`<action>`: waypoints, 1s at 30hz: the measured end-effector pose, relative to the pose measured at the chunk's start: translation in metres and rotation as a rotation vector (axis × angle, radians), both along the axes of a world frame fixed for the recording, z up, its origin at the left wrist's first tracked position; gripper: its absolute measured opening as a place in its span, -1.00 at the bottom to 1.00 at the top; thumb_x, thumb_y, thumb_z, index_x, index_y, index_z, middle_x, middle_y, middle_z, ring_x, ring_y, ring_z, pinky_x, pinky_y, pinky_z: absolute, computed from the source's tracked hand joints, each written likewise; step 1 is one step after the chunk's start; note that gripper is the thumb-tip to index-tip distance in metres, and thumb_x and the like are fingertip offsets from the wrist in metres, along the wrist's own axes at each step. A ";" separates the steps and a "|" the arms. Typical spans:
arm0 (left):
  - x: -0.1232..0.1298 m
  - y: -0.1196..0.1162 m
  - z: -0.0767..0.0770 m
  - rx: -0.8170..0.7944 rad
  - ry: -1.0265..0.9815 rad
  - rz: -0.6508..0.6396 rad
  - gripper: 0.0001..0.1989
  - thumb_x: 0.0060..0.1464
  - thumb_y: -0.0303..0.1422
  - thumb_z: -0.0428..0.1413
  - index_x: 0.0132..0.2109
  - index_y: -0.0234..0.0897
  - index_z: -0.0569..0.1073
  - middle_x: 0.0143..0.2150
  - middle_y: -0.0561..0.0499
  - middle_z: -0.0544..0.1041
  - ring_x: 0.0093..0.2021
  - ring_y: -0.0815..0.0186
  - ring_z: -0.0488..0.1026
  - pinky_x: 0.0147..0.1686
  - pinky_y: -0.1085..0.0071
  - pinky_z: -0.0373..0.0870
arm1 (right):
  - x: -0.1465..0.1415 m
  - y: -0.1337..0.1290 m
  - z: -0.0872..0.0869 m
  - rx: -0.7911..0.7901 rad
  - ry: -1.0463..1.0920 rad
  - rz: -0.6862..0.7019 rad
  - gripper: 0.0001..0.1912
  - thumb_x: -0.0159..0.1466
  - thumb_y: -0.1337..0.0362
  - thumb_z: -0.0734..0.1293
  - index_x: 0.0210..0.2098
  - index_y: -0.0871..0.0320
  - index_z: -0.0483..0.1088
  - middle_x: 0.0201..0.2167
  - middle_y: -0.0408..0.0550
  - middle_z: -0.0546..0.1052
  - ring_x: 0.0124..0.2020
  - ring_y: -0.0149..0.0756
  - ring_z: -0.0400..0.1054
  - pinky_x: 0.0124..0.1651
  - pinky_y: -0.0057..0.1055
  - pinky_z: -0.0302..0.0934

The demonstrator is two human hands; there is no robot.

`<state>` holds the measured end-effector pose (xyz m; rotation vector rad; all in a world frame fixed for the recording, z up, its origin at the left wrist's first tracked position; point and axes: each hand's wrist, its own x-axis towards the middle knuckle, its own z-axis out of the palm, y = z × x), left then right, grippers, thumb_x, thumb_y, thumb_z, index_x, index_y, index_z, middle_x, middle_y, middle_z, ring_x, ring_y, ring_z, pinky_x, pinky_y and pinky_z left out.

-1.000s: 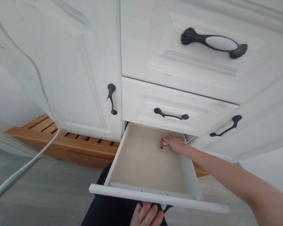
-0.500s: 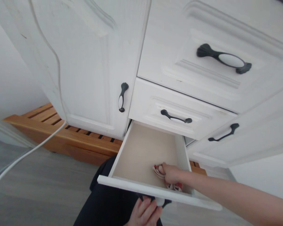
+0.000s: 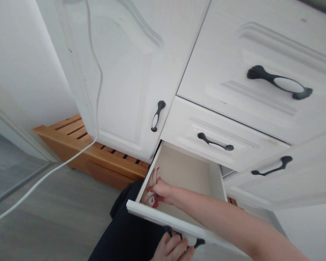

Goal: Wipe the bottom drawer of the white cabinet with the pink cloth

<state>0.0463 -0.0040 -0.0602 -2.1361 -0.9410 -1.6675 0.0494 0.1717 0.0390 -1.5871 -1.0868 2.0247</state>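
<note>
The bottom white drawer of a cabinet is pulled out and its pale floor shows. My right hand reaches into its front left corner and presses a crumpled white and red cloth against the left wall. My left hand sits under the drawer front, fingers curled on its black handle.
Two shut drawers with black handles sit above the open one. A white cabinet door is to the left. A white cable hangs down across it. A slatted wooden platform lies on the grey floor beneath.
My right hand has dragged the cloth from the drawer's back right, along the front, to the front left corner. The view has shifted left.
</note>
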 end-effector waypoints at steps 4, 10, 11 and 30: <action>0.008 0.002 -0.003 0.032 -0.031 0.040 -0.86 0.03 -0.34 0.30 -0.23 0.03 0.58 -0.27 0.13 0.47 -0.15 0.34 0.41 0.08 0.32 0.36 | 0.006 -0.011 0.011 -0.068 0.131 -0.066 -0.33 -0.17 0.39 0.44 -0.06 0.02 0.22 -0.39 -0.33 0.42 -0.38 -0.41 0.37 -0.23 -0.39 0.28; 0.006 0.007 0.011 -0.007 -0.043 -0.006 -0.79 -0.02 -0.45 0.29 -0.27 0.02 0.57 -0.33 0.18 0.44 -0.27 0.40 0.36 -0.04 0.37 0.37 | 0.019 -0.013 0.043 -0.160 0.273 -0.027 -0.50 -0.18 0.32 0.49 -0.21 0.21 0.41 -0.38 -0.14 0.52 -0.30 -0.32 0.42 -0.09 -0.33 0.30; 0.004 0.008 0.013 -0.006 -0.040 -0.037 -0.81 -0.02 -0.43 0.30 -0.27 0.01 0.57 -0.30 0.18 0.45 -0.26 0.41 0.35 -0.02 0.37 0.37 | 0.020 -0.012 0.053 -0.177 0.309 -0.004 -0.51 -0.17 0.27 0.50 -0.22 0.22 0.43 -0.36 -0.10 0.53 -0.28 -0.29 0.43 -0.06 -0.29 0.31; -0.027 0.007 0.013 -0.008 0.172 -0.075 -0.70 0.05 -0.38 0.25 -0.06 0.06 0.59 0.00 0.12 0.57 -0.04 0.35 0.44 0.14 0.31 0.31 | 0.014 -0.029 0.158 0.886 0.152 0.935 -0.64 0.11 0.53 0.22 -0.27 0.11 0.58 0.07 -0.09 0.51 0.21 -0.21 0.28 0.31 -0.27 0.07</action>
